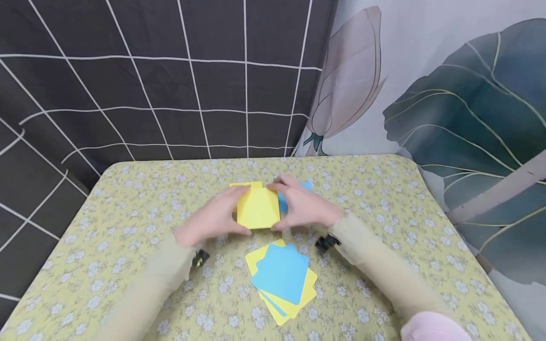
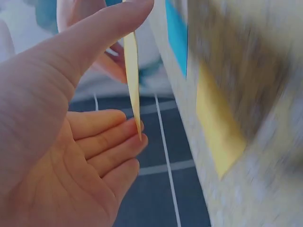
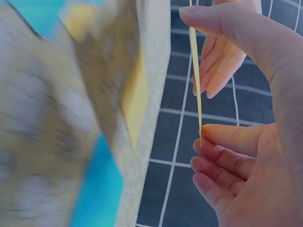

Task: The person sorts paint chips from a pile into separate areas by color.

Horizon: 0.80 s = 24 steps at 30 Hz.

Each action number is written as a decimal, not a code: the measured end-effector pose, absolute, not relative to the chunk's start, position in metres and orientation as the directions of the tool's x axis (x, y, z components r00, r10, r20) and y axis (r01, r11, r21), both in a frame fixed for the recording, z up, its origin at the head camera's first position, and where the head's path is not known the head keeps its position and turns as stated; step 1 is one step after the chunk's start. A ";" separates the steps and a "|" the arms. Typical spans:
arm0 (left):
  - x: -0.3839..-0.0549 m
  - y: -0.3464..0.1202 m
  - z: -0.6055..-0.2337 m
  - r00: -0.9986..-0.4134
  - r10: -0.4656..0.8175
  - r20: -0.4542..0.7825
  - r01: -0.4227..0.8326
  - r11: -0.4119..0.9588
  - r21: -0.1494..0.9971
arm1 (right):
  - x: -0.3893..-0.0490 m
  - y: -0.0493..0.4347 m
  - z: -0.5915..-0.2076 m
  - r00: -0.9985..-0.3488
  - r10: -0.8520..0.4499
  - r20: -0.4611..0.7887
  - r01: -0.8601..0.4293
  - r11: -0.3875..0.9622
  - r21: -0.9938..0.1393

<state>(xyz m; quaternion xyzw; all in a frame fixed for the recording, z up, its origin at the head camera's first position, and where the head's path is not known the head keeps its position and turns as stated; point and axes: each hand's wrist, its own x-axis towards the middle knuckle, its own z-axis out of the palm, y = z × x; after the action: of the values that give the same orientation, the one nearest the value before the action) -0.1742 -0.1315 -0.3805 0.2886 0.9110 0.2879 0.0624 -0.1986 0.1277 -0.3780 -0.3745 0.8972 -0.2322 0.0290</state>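
A square yellow card (image 1: 258,208) is held off the table between both hands. My left hand (image 1: 217,213) grips its left side, thumb at the near edge and fingertips at the far edge. On the right side my right hand (image 1: 304,203) holds it the same way. Both wrist views show the card (image 2: 132,71) edge-on, thin and slightly bowed. Beyond it, another yellow card (image 1: 247,183) lies partly hidden on the table. A blue card (image 1: 282,203) shows partly behind the right hand.
Nearer the front lies a loose, fanned pile of blue cards (image 1: 281,272) and yellow cards (image 1: 308,296). A flowered yellow cloth (image 1: 141,213) covers the table. A dark gridded curtain (image 1: 170,85) hangs behind, and a leaf-patterned one (image 1: 460,118) at the right.
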 end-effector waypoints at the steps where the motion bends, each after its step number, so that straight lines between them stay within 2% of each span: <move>1: -0.183 -0.134 -0.378 -0.827 0.559 0.057 0.492 0.670 0.556 | -0.207 0.123 -0.376 -0.721 -0.682 0.125 -0.659 0.618 -0.429; 9: -0.237 -0.149 -0.370 -0.848 0.530 -0.016 0.447 0.730 0.518 | -0.260 0.092 -0.377 -0.764 -0.644 0.050 -0.613 0.698 -0.370; 17: -0.243 -0.156 -0.395 -0.850 0.519 -0.094 0.376 0.722 0.581 | -0.271 0.081 -0.405 -0.770 -0.636 -0.055 -0.569 0.723 -0.392; 24: -0.242 -0.156 -0.410 -0.855 0.512 -0.083 0.379 0.727 0.573 | -0.265 0.085 -0.414 -0.775 -0.628 -0.073 -0.550 0.727 -0.412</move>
<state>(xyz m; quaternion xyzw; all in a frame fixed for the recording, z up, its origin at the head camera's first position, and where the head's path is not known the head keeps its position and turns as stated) -0.2416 -0.1557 -0.4105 0.2416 0.9215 0.2799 0.1187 -0.2653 0.0853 -0.4141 -0.3188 0.9233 -0.1871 0.1041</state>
